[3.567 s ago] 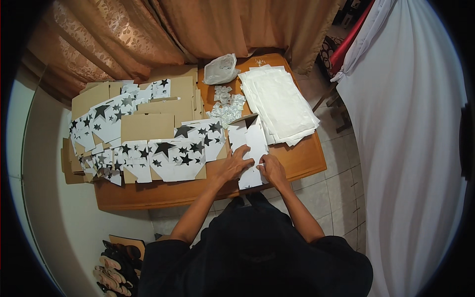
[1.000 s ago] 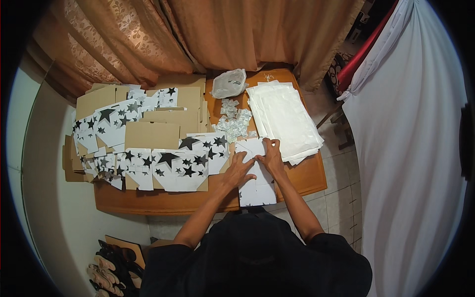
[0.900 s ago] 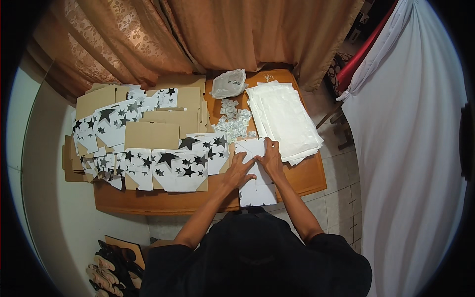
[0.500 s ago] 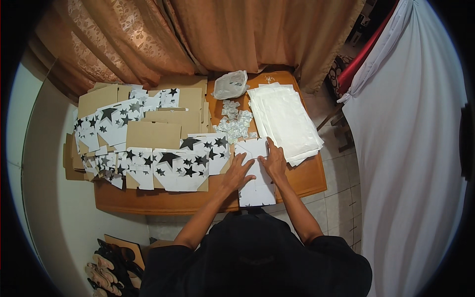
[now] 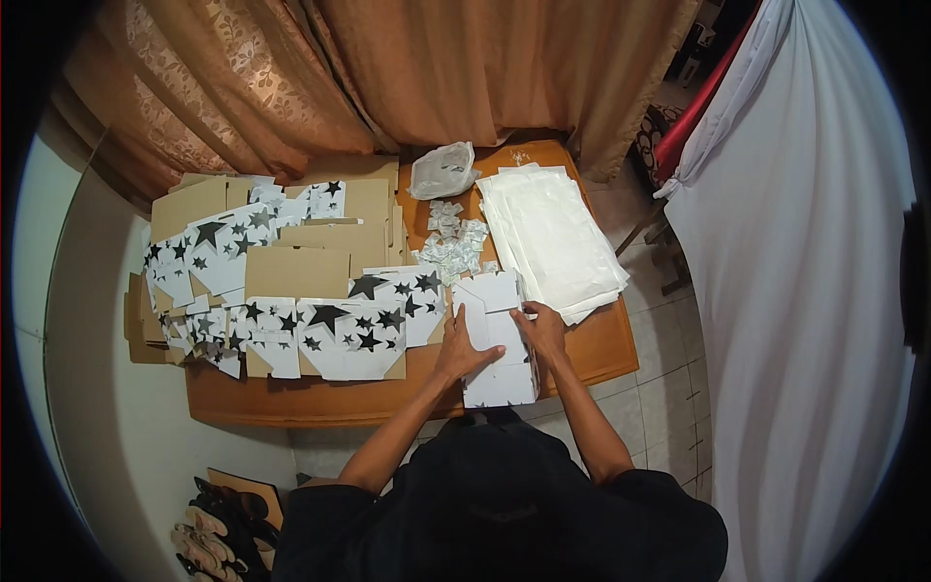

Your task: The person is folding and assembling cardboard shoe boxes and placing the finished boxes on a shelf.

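Note:
A white cardboard box (image 5: 490,335) with bits of black star print at its edges lies lengthwise before me at the table's front. My left hand (image 5: 462,347) clasps its left side, the thumb stretched across the top panel. On the opposite side, my right hand (image 5: 542,333) grips the right edge near a flap, fingers bent and partly hidden. Seams of folded flaps show on the box's top. Just beyond the box lies a heap of small clear-white sachets (image 5: 454,254).
Flat star-printed cardboard blanks (image 5: 349,339) and brown ones (image 5: 296,272) cover the table's left. White paper sheets (image 5: 553,238) are stacked at right, a plastic bag (image 5: 442,171) behind. The wooden table (image 5: 291,405) has a curtain (image 5: 436,68) behind it; a white cloth (image 5: 795,291) hangs right.
My left hand has slid from the top panel to the box's left side. My right hand has moved down along the right edge, and the box's right side now shows more.

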A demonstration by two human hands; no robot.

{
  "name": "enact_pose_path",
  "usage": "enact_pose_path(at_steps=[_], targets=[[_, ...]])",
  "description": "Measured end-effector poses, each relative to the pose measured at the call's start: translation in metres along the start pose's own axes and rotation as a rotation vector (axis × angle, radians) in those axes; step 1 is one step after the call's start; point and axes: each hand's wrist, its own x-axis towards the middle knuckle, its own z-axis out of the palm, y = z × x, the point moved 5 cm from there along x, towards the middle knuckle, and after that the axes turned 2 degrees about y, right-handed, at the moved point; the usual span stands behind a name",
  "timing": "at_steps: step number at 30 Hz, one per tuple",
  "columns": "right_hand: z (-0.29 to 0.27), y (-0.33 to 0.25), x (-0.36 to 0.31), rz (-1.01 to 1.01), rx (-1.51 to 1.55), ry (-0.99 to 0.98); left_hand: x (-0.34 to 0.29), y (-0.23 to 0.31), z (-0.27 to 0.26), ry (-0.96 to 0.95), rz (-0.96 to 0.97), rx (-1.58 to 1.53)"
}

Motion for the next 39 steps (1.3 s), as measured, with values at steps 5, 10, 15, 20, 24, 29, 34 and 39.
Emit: enact_pose_path(at_steps=[5, 10, 15, 20, 24, 29, 34, 39], targets=[[-0.022, -0.064, -0.020, -0.108, -0.016, 0.057, 0.004, 0.028, -0.026, -0.017, -0.097, -0.155], [-0.031, -0.122, -0.037, -0.407, 0.020, 0.106, 0.006, 0.033, -0.043, 0.135, -0.136, -0.196], [-0.026, -0.123, -0.033, -0.501, 0.119, -0.038, 0.000, 0.036, -0.057, 0.249, -0.233, -0.226], [-0.035, -0.127, -0.041, -0.503, 0.131, 0.092, 0.003, 0.035, -0.072, 0.394, 0.014, -0.457], [-0.057, -0.114, -0.049, -0.334, -0.024, 0.429, 0.005, 0.035, -0.092, 0.588, 0.120, -0.551], [-0.039, -0.070, -0.023, -0.044, 0.376, 0.174, 0.000, 0.062, -0.111, 0.698, 0.263, -0.626], [-0.039, -0.068, -0.011, -0.146, 0.788, 0.036, 0.003, 0.064, -0.105, 0.552, 0.340, -0.780], [-0.062, -0.085, -0.013, -0.282, 0.685, 0.095, 0.011, 0.013, -0.097, 0.476, 0.413, -0.967]])
